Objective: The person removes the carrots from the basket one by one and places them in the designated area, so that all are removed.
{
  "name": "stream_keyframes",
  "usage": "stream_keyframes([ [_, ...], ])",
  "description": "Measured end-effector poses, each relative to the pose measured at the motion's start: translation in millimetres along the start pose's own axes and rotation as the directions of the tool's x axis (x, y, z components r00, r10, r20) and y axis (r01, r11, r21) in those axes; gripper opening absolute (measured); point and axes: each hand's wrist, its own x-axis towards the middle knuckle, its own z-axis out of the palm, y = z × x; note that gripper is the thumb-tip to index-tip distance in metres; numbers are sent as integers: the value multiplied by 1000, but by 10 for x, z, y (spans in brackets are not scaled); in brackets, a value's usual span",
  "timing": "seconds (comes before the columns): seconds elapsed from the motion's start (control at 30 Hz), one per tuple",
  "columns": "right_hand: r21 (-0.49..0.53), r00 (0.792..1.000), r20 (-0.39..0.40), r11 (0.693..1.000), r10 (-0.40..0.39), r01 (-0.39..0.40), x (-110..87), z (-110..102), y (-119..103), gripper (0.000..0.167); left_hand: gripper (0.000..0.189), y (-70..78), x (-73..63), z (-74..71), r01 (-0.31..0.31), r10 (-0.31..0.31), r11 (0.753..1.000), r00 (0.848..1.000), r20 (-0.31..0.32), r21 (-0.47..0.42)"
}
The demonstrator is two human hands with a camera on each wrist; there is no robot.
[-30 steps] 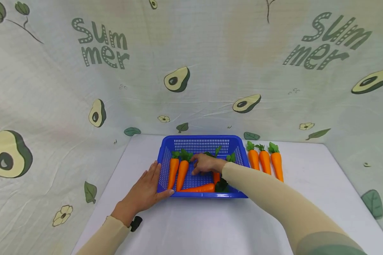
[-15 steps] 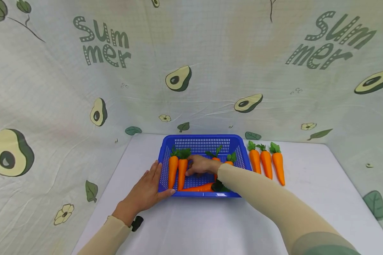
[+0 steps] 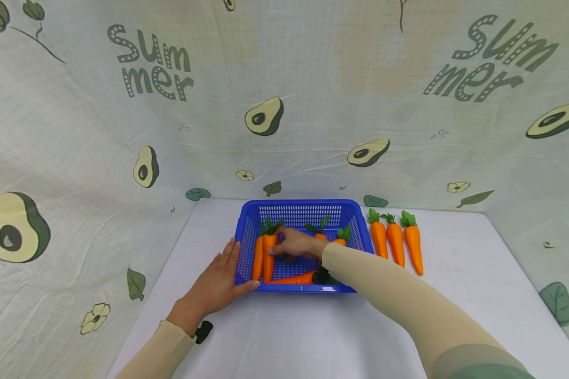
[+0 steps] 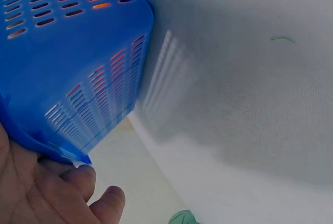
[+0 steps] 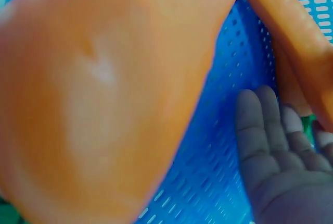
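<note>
A blue perforated plastic basket [image 3: 308, 289] stands on the white table. Along its left side lie two carrots with green tops, the left carrot [image 3: 258, 258] partly behind the right carrot [image 3: 268, 263]. My right hand [image 3: 297, 243] reaches into the basket and pinches that right carrot near its leafy end, thumb on the near side. With fingers straight, my left hand [image 3: 218, 281] rests against the basket's left rim, its thumb at the front corner. The right wrist view shows the fingers [image 5: 260, 130] beside the carrots, and a carrot [image 5: 104, 99] fills its left part.
Inside the basket, one carrot [image 3: 294, 279] lies crosswise along the front, and more carrots lie at the right, partly hidden by my forearm. Three carrots [image 3: 395, 242] lie in a row on the table right of the basket. A printed cloth [image 3: 313, 63] hangs behind.
My right hand has moved left to the second carrot from the left and taken hold of it. That carrot has shifted against the leftmost one. The left hand stays at the rim.
</note>
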Motion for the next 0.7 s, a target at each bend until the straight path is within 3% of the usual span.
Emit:
stream_keyframes([
  [0.3,196,996,-64,977,-66,78,13,-47,1,69,121,1,9,7,19,-18,1000,1000,19,-8],
  [0.7,221,977,-179,962,-120,159,-152,-231,-86,58,121,4,19,25,40,-39,999,999,23,-14],
])
